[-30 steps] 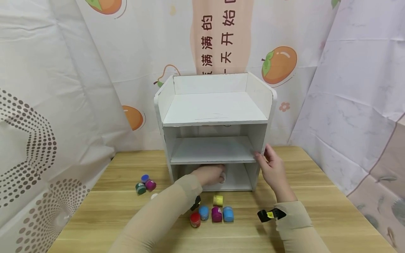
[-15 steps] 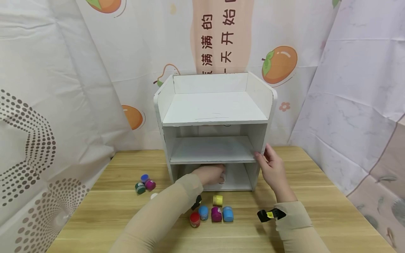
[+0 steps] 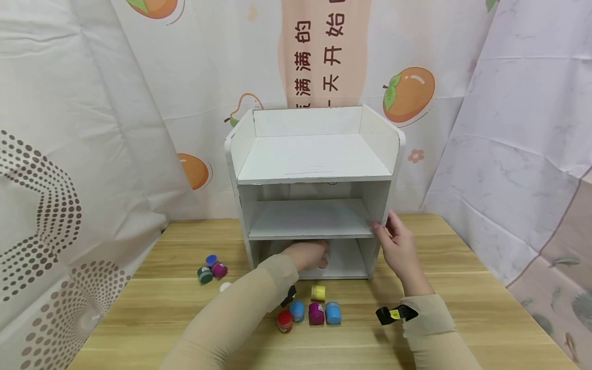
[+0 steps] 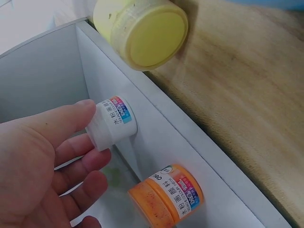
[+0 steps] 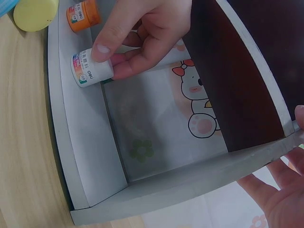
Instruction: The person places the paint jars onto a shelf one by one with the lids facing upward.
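My left hand [image 3: 309, 255] reaches into the bottom compartment of the white shelf unit [image 3: 314, 159]. Its thumb and fingers pinch a small white paint jar [image 4: 116, 121], label showing, against the compartment's floor board. Beside that jar stands an orange paint jar [image 4: 166, 197], seen in both wrist views but hidden behind the left hand in the head view. My right hand [image 3: 399, 252] grips the unit's right side panel, thumb at the front edge and other fingers on the outer face; the right wrist view shows the side panel [image 5: 190, 190] between them.
In front of the unit lie a yellow jar [image 3: 318, 293], a red jar [image 3: 284, 321], a purple jar [image 3: 316, 313] and two blue jars [image 3: 333, 312]. Several more jars, including a green jar [image 3: 205, 275], sit left. A white round thing [image 3: 225, 287] is partly behind the left sleeve.
My left hand has shifted very slightly, and the white jar's edge beside it is less visible in the head view. The right hand stays on the side panel.
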A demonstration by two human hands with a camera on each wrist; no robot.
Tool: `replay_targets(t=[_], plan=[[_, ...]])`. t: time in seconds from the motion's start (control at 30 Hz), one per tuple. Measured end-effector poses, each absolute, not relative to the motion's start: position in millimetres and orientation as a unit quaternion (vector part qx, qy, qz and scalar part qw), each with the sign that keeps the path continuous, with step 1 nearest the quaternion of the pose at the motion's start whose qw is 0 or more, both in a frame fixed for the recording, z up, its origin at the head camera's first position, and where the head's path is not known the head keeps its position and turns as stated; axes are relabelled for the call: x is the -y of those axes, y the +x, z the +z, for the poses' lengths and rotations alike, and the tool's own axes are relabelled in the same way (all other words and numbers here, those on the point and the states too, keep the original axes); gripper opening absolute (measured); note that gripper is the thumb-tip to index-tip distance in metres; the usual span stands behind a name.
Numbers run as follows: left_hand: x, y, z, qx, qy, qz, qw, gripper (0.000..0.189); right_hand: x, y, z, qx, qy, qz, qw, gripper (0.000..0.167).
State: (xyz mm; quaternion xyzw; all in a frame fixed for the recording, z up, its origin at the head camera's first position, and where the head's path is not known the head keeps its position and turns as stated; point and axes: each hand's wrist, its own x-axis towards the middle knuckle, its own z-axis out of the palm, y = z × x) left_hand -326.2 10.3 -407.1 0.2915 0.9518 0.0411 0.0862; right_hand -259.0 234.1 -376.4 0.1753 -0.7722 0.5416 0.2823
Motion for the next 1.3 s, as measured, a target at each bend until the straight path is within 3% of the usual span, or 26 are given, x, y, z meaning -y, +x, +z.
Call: replay_targets(t=[0.43,0.67,0.93,1.3], plan=[[-11.2,-325.6,-406.5,-0.952,0.29,0.044,0.084,0.011,-234.7,-258.9,-376.4,0.775,0.177,0.537,0.283,0.044],[-9.2,-321.1,-405.2,-0.957,0.269,0.063,0.086,0.05,-234.0,-259.1,-376.7,0.773,0.176,0.538,0.285,0.043],[-1.2,-311.9,-406.8,-0.95,0.311,0.036,0.017,0.027,-234.8,-260.0,-377.0,0.772,0.177,0.541,0.283,0.043],[24.7,-290.5,-391.5,-0.939,0.333,0.08,-0.022,0.05,-234.4,-259.5,-377.1,0.775,0.173,0.536,0.285,0.043]])
